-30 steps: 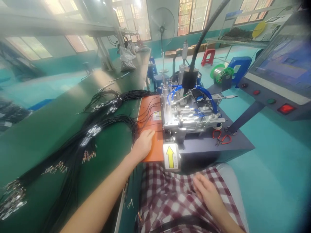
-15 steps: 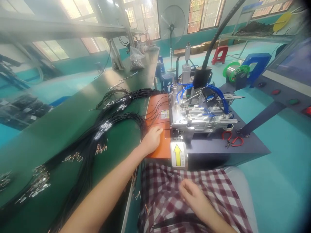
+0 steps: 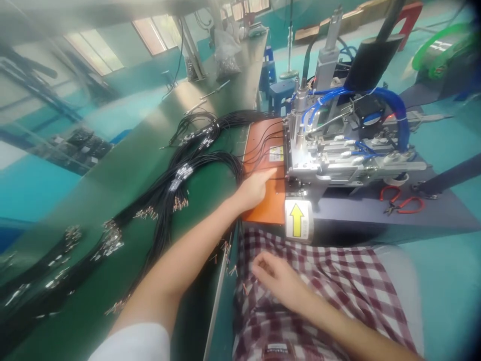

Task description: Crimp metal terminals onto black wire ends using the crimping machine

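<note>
My left hand [image 3: 256,188] rests on the orange mat [image 3: 265,208] beside the metal machine [image 3: 338,155], fingers pinched together at a thin black wire that runs toward the machine's edge. My right hand [image 3: 276,277] lies on my checked lap [image 3: 330,296] with fingers loosely curled and nothing visible in it. A large bundle of black cables [image 3: 176,180] with metal terminals spreads over the green bench [image 3: 93,200] to the left of my left hand.
Red-handled pliers [image 3: 400,200] lie on the dark machine table at right. A yellow arrow label [image 3: 296,220] hangs at the machine's front. Blue hoses [image 3: 391,103] loop over the machine. Plastic bags [image 3: 225,55] stand at the bench's far end. Blue stools [image 3: 276,90] stand behind.
My left hand has slid forward along the orange mat to the machine's edge. My right hand has shifted left across my lap. The view has tilted down and moved closer.
</note>
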Demonstrator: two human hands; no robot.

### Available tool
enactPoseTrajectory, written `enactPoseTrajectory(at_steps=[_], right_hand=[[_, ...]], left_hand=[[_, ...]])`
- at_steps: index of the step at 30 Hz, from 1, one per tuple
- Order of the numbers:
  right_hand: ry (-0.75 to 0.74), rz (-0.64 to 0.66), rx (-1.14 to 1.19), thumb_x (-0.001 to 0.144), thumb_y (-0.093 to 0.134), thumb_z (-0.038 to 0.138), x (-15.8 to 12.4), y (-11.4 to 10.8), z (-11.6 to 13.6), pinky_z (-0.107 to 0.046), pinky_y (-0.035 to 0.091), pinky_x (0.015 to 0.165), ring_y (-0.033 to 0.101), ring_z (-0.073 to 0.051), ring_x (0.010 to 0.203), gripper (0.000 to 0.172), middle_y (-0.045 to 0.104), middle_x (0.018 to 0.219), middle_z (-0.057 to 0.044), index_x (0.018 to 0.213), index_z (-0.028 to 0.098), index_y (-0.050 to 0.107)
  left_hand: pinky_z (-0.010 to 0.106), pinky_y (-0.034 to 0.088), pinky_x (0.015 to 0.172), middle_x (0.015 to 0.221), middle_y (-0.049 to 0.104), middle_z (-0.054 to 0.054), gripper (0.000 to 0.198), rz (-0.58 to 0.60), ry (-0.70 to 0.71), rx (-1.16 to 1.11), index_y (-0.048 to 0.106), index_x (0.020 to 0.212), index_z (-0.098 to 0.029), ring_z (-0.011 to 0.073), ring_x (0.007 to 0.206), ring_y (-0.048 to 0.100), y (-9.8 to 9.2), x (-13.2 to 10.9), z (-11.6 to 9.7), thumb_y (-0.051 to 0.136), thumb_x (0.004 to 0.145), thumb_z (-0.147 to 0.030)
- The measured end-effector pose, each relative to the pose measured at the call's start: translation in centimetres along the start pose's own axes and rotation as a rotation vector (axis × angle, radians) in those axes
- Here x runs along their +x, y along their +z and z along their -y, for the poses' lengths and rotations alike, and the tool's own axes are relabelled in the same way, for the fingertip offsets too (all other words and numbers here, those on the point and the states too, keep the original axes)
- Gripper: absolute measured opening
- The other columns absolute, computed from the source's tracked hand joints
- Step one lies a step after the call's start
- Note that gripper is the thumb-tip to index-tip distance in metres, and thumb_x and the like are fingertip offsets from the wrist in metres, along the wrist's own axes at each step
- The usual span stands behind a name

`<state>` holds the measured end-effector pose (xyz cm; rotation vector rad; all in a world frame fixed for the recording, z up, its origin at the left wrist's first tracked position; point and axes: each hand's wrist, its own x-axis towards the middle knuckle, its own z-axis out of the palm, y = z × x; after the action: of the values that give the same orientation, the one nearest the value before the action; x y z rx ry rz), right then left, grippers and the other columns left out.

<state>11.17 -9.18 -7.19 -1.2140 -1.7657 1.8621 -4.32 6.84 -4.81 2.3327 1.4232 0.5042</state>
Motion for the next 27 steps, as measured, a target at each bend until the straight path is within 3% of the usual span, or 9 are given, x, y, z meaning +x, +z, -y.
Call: enactPoseTrajectory(at_steps=[3,7,12,15,21,25,27], right_hand=[[0.045,0.010,-0.050,0.081,0.058,0.038,0.2,1.2,1.2,-0.026,0.038,0.060,0.056,-0.016,0.065,0.019,0.067,0.074,-0.001,0.077,0.020,0.059],[0.070,-0.075,-0.093,0.078,0.057,0.023,0.1,1.3,1.9,-0.024,0.036,0.055,0.055,-0.014,0.059,0.013,0.061,0.061,0.002,0.067,0.020,0.052],[0.051,-0.103,0.125,0.090,0.043,0.029,-1.3,-2.1,2.5,-0.022,0.037,0.048,0.050,-0.010,0.047,0.018,0.062,0.066,0.003,0.074,0.022,0.043],[0.027,-0.162,0.146,0.094,0.040,0.038,-2.1,-4.0,2.6,-0.023,0.038,0.050,0.045,-0.009,0.043,0.024,0.056,0.058,0.006,0.078,0.021,0.046],[-0.062,-0.329,0.237,0.094,0.040,0.043,-1.7,-6.8,2.0,-0.025,0.040,0.052,0.046,-0.010,0.046,0.030,0.059,0.065,0.004,0.110,0.020,0.050],[-0.118,-0.321,0.303,0.092,0.045,0.043,-1.3,-8.0,2.4,-0.026,0.040,0.054,0.046,-0.009,0.049,0.028,0.063,0.073,0.000,0.096,0.018,0.055],[-0.112,-0.281,0.317,0.093,0.045,0.041,-1.4,-8.0,2.7,-0.027,0.043,0.060,0.049,-0.010,0.052,0.028,0.066,0.076,-0.001,0.108,0.018,0.052]], left_hand=[[0.039,0.040,0.107,0.133,0.058,0.012,0.062,0.025,-0.020,-0.054,0.036,0.143,-0.013,0.0203,0.123,0.054,-0.7,0.1,0.3,0.030,0.082,-0.003],[0.040,0.041,0.106,0.125,0.064,0.014,0.062,0.076,-0.036,-0.108,0.031,0.145,-0.011,0.0201,0.121,0.056,-1.7,0.2,0.6,0.032,0.083,-0.005],[0.040,0.042,0.105,0.125,0.065,0.015,0.062,0.130,-0.052,-0.170,0.027,0.146,-0.012,0.0194,0.119,0.058,-2.4,0.5,1.1,0.033,0.085,-0.008],[0.043,0.041,0.106,0.125,0.064,0.014,0.062,0.140,-0.061,-0.192,0.027,0.146,-0.014,0.0203,0.121,0.057,-2.5,0.6,1.3,0.035,0.085,-0.010],[0.040,0.039,0.108,0.129,0.062,0.014,0.061,0.186,-0.056,-0.213,0.030,0.145,-0.014,0.0198,0.125,0.054,-2.7,1.0,1.2,0.036,0.084,-0.010],[0.040,0.040,0.106,0.127,0.063,0.013,0.059,0.247,-0.053,-0.210,0.035,0.143,-0.014,0.0204,0.122,0.056,-3.5,1.6,1.2,0.038,0.084,-0.011],[0.040,0.040,0.107,0.127,0.063,0.012,0.057,0.277,-0.054,-0.208,0.037,0.142,-0.015,0.0203,0.123,0.056,-3.8,1.9,1.2,0.039,0.085,-0.012]])
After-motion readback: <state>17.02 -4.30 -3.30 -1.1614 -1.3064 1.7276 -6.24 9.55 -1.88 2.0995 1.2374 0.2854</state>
